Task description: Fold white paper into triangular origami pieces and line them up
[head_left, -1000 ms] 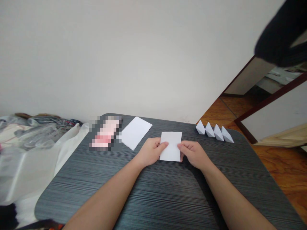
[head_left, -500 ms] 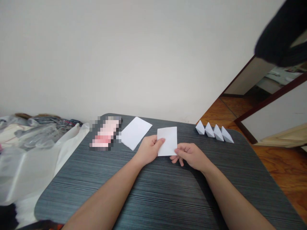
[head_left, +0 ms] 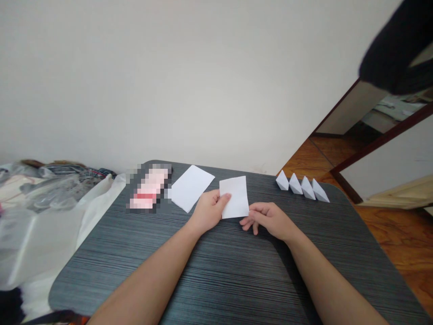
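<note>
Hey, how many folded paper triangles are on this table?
4, side by side in a row at the far right corner of the table: leftmost triangle, second triangle, third triangle, rightmost triangle. None looks hidden. All sit right of the sheet the left hand holds.

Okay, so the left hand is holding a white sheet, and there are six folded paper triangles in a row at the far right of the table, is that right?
Not quite. The head view shows four folded paper triangles, not six. The rest is right: the left hand holds the white sheet, and the triangles stand in a row at the far right of the table.
</note>
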A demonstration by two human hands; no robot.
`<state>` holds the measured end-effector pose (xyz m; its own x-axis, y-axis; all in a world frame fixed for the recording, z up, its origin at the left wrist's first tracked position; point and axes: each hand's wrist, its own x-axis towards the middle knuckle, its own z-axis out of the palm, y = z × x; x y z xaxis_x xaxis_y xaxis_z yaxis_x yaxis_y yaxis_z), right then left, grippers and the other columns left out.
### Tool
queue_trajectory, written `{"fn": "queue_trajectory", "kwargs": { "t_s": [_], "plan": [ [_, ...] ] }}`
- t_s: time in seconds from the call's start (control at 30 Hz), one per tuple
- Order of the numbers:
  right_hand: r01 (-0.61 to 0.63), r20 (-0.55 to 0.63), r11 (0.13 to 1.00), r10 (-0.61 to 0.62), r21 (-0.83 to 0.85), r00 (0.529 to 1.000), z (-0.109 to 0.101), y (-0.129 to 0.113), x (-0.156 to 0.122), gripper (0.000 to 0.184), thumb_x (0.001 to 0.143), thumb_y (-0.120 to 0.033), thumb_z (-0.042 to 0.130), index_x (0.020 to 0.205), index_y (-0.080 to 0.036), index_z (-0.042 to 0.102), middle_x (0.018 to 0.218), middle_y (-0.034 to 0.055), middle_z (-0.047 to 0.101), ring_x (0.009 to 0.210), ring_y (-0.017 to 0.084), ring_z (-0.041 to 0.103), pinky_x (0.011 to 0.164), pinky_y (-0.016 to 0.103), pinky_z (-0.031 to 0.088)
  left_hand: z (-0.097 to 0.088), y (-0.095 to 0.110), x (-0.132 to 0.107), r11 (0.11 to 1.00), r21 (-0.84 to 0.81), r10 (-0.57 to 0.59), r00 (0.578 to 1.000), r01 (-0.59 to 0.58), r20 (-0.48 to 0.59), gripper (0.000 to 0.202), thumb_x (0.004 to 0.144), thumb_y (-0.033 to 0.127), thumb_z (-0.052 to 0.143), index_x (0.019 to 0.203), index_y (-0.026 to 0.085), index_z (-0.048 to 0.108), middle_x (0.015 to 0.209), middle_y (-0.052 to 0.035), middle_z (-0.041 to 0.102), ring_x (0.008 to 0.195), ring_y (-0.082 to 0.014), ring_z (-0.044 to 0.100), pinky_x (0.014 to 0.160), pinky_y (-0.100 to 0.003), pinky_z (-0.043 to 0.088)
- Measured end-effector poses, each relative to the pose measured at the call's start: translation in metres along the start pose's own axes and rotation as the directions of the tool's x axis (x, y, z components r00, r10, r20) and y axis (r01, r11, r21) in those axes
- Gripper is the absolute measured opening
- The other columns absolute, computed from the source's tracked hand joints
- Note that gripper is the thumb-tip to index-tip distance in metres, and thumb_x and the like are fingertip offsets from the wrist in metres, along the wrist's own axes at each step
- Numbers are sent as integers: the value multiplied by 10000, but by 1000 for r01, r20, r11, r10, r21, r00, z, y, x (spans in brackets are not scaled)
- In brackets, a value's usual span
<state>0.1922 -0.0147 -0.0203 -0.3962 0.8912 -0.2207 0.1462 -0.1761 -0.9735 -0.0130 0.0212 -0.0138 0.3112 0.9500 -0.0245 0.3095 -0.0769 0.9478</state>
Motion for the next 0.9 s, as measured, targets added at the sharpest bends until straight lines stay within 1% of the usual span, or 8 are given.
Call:
{"fn": "queue_trajectory", "kwargs": {
  "t_s": [0.07,0.23,0.37,0.47,0.53,0.77,0.83,0.9],
  "plan": [
    [12,-15,999,-13,-30,1000,-1,-1,0,316,858,-410,509,792,-121,618,783,103,717,611,167,664,507,259,484,0,2,-1,1000,11,14,999,-15,42,363,854,439,426,708,139,568,580,1,546,530,-113,465,473,-206,320],
    [55,-124,979,-80,-196,989,-2,-2,0,297,868,-363,508,664,-158,576,560,2,641,500,125,594,546,240,444,0,7,-4,998,30,51,988,-56,143,361,859,422,429,655,142,535,565,10,519,532,-106,461,484,-205,321],
    [56,-131,968,-90,-243,987,-2,-3,-1,313,879,-362,486,655,-165,583,546,5,643,507,137,595,560,247,441,1,7,-4,999,-14,46,987,-44,153,325,861,409,436,741,137,566,585,9,526,522,-102,460,483,-205,335],
    [60,-143,968,-97,-242,985,-3,-1,-2,324,885,-372,475,670,-161,596,568,15,655,516,141,598,574,255,449,3,5,-3,994,-104,46,990,-32,130,295,871,392,426,911,138,570,619,12,534,503,-95,451,464,-199,340],
    [70,-159,969,-110,-238,981,-3,1,-1,329,887,-374,474,669,-161,597,567,16,648,527,142,597,585,259,456,4,3,-3,989,-147,56,989,-36,137,294,880,377,415,974,141,563,642,9,544,509,-95,457,464,-196,347],
    [123,-193,988,-139,-95,971,-3,10,4,263,875,-383,495,764,-167,596,639,12,625,527,149,595,522,276,494,4,-1,-2,987,-147,86,986,-64,144,262,870,349,459,935,132,589,763,-35,605,617,-120,519,524,-208,385],
    [139,-190,988,-150,-74,970,-2,10,4,230,873,-372,503,847,-169,609,645,9,620,508,144,586,502,276,494,5,-1,-2,979,-194,94,985,-65,145,251,874,339,458,974,144,580,752,-24,595,603,-111,515,516,-201,385],
    [163,-188,986,-165,-29,968,-1,10,4,231,870,-357,512,991,-180,600,662,6,621,491,143,582,473,276,491,5,-1,-2,964,-260,101,984,-60,149,252,882,332,447,1029,160,557,725,-8,575,566,-98,506,493,-193,381]
  ]
}}
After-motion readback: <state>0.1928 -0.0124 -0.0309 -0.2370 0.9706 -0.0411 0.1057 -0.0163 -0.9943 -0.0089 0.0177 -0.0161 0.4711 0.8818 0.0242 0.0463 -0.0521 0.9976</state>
